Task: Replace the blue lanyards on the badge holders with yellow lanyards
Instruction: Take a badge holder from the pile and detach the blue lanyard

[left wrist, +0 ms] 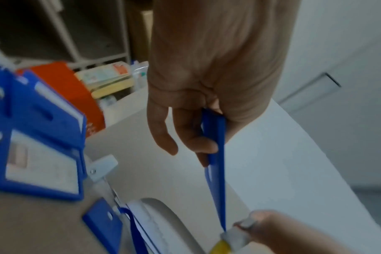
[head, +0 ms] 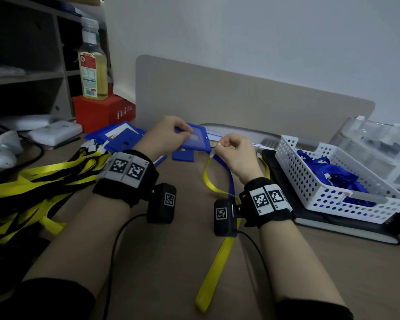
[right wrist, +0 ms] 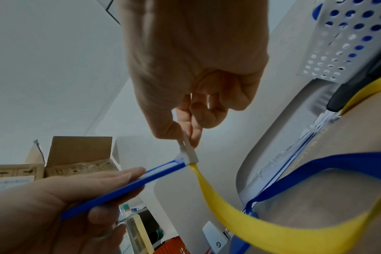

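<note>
1. Above the brown counter (head: 171, 262), a blue badge holder (head: 195, 138) is being gripped edge-on by the left hand (head: 169, 132).
2. Just right of the holder's end, the white clip (right wrist: 188, 154) of a yellow lanyard (head: 214, 188) is being pinched by the right hand (head: 236, 151), ready for clipping on.

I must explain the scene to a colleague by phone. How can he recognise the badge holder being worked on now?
Start at the white perforated basket on the right of the desk, then look left to the two hands. The badge holder is the blue one that the left hand holds above the desk; the other blue holders lie flat.
</note>
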{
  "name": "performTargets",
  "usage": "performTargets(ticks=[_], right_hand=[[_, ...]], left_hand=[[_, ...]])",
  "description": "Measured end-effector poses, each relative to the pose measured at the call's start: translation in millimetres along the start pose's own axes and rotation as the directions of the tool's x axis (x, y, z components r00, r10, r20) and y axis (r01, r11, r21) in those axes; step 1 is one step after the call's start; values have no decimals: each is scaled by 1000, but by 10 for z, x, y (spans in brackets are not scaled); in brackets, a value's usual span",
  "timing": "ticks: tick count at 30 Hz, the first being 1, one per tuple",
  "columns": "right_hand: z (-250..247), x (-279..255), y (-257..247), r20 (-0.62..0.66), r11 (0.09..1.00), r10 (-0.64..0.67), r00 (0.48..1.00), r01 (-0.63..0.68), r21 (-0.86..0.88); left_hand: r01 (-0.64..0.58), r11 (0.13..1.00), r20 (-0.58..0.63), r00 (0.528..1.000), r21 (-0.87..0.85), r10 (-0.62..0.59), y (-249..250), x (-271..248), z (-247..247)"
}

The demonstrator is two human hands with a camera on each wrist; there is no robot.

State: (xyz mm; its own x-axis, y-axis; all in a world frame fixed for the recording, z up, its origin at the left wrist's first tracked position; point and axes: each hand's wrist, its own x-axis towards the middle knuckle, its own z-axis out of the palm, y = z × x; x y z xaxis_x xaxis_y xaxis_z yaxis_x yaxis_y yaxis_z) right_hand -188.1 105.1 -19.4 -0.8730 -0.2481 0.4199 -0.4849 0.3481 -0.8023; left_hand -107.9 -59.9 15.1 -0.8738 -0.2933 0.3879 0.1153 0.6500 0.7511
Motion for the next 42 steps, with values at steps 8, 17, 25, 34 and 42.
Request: performTargets(ticks=[8, 17, 25, 34, 42], right_hand=[[6, 18, 57, -3, 969, -17, 1000, 17, 246], [-2, 14, 96, 55, 953, -29, 998, 11, 304], [21, 29, 99, 64, 968, -10, 998, -7, 251], [77, 62, 52, 31, 998, -47, 998, 46, 31], [101, 54, -6, 51, 999, 3, 999, 0, -55]], left_hand=[[157, 976, 91, 985, -152, -144, -12, -11, -79], [199, 964, 155, 973, -176, -172, -59, -1, -80], [218, 948, 181, 967, -232, -178, -82, -4, -39], [241, 883, 92, 971, -404, -223, -88, 31, -12], [213, 903, 53, 977, -373, -209, -62, 15, -25]])
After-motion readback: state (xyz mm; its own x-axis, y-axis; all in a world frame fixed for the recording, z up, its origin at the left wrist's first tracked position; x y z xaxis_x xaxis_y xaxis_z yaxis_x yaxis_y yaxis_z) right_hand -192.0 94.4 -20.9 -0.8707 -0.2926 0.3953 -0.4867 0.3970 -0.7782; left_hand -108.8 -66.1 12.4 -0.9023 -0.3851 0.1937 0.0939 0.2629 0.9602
